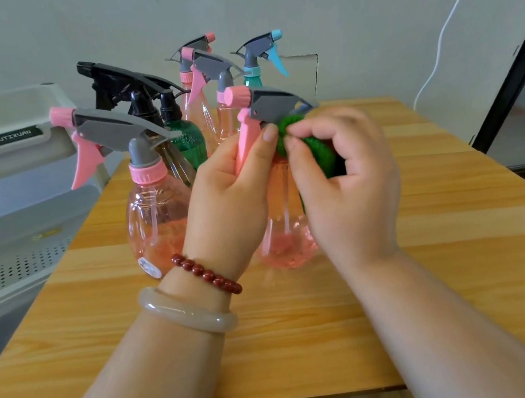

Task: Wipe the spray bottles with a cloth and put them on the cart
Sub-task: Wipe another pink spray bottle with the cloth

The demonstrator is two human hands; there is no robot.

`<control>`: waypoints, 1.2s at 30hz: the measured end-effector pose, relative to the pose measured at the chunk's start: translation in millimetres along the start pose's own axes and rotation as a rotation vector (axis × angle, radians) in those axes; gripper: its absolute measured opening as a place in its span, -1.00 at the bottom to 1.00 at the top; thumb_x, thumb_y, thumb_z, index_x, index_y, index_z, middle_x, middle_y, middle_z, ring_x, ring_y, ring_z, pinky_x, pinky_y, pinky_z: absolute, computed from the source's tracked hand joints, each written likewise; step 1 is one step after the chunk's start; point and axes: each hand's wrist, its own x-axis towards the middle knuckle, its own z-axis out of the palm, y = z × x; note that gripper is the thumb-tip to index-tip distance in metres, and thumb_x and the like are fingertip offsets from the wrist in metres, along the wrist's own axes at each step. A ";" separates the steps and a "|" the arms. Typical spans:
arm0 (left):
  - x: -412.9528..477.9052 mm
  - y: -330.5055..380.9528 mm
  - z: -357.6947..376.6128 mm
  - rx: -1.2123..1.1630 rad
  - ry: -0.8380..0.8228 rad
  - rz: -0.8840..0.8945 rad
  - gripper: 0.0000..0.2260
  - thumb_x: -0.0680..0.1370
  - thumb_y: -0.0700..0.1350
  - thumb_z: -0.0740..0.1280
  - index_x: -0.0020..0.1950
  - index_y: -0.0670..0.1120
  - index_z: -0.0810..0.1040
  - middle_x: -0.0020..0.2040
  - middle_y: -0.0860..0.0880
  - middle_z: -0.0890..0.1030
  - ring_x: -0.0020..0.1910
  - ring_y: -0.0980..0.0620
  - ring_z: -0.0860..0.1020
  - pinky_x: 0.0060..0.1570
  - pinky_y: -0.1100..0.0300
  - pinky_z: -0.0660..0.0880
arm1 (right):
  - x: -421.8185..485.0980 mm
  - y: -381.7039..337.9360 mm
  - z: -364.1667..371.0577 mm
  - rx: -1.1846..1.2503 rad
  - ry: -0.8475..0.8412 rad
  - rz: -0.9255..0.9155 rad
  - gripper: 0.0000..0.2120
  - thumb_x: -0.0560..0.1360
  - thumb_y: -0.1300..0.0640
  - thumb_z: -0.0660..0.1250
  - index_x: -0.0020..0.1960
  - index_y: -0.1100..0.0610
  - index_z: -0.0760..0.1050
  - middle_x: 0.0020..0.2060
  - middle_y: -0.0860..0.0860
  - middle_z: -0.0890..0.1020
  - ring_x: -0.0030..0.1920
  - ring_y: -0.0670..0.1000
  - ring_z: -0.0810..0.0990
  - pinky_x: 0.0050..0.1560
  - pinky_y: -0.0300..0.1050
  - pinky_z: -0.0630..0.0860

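The translucent pink spray bottle (287, 243) had a grey head and a pink trigger and nozzle. The left hand (229, 197) fingers gripped its neck; the right hand (348, 177) fingers pinched a green cloth (319, 151) against it.

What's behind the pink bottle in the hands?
A teal bottle, a pink bottle and a farther pink bottle stand behind the held pink bottle; their bases are covered.

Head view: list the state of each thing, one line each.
Held pink bottle: upright, sprayer on, cloth against its neck.
Green cloth: bunched, pressed on that neck.
Left hand: grips the held bottle.
Right hand: pinches the cloth.
Near pink bottle: upright on the table, untouched.
Teal bottle: upright at the back.
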 end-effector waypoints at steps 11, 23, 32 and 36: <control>3.4 -2.2 -5.5 -0.028 0.052 -0.026 -0.80 0.62 0.08 0.28 0.00 0.05 0.67 -0.03 -0.21 0.67 -0.06 -0.21 0.63 0.08 -0.25 0.55 | -7.1 3.5 -1.0 0.035 -0.069 0.128 -0.89 0.41 0.31 0.39 -0.16 0.12 0.61 -0.19 -0.02 0.61 -0.10 -0.10 0.56 -0.01 -0.33 0.43; 8.1 -15.4 -6.4 -0.276 0.082 -0.146 -0.52 0.40 -0.13 0.54 0.26 -0.13 0.46 0.16 -0.11 0.68 0.18 -0.06 0.64 0.27 -0.12 0.51 | -5.5 4.2 3.9 0.267 -0.148 0.561 -0.96 0.45 0.17 0.42 -0.12 0.06 0.64 -0.20 -0.04 0.70 -0.13 -0.06 0.66 -0.09 -0.20 0.53; -0.4 -19.5 7.2 -0.087 0.042 -0.100 -0.67 0.47 -0.13 0.48 0.23 -0.04 0.57 0.14 0.01 0.68 0.15 0.12 0.63 0.23 0.15 0.54 | 2.9 4.9 3.1 0.462 -0.088 0.711 -0.81 0.53 0.27 0.38 -0.20 0.04 0.61 -0.38 -0.11 0.63 -0.38 -0.14 0.56 -0.37 -0.25 0.49; -1.0 -21.3 4.3 0.110 0.080 -0.044 -0.83 0.50 -0.07 0.48 0.08 0.08 0.63 0.06 -0.03 0.66 0.09 0.09 0.61 0.15 0.23 0.52 | -2.3 15.1 4.5 0.442 -0.155 0.859 -0.79 0.50 0.23 0.42 -0.25 -0.01 0.65 -0.31 -0.01 0.69 -0.26 -0.02 0.64 -0.14 -0.03 0.57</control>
